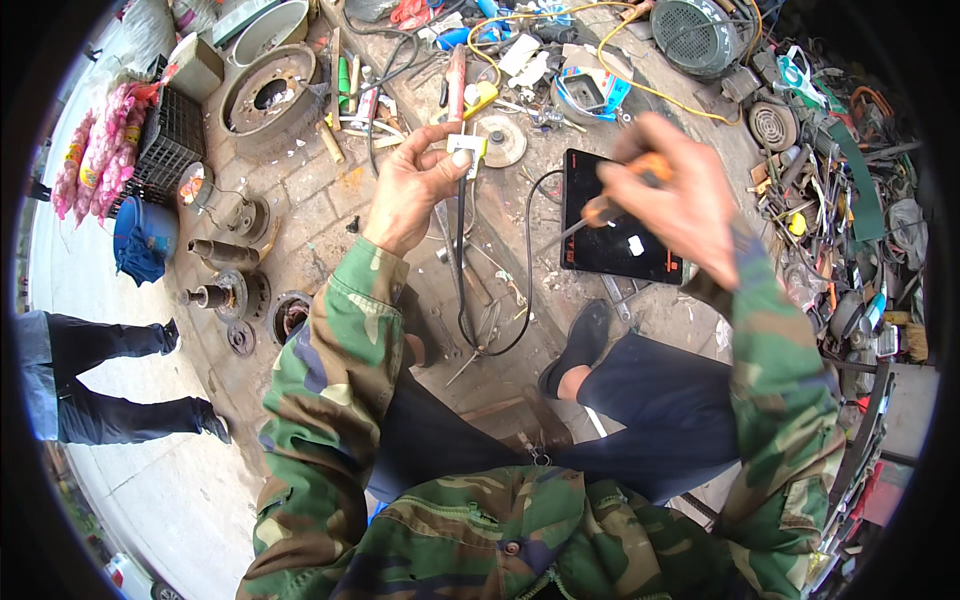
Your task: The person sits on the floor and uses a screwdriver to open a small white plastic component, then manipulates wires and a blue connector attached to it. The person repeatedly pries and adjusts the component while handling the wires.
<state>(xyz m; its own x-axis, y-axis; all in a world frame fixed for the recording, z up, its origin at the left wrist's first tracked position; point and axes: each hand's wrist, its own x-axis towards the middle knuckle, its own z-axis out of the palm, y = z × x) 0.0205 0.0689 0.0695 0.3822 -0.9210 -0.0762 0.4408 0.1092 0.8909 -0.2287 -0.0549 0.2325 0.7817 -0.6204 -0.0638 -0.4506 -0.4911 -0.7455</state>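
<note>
My left hand [405,190] pinches a small white block with a yellow-green edge [466,144], which looks like a plug, between thumb and fingers. From it a black cord [461,270] hangs in a loop and runs up to a flat black glass-topped panel [590,185], probably an induction cooker. Over that panel my right hand [685,190], smeared by motion, is closed round an orange-handled screwdriver [598,211]. Its thin shaft points down and left, apart from the white block. A small white piece [636,245] lies on the panel.
Beyond my left hand lie a hammer [456,80] and a round disc [503,141]. Rusty machine parts [228,290] stand at left, near a blue bucket [150,232] and another person's legs [120,380]. Tools and scrap pile up at right [800,170]. A yellow cable [640,80] crosses the back.
</note>
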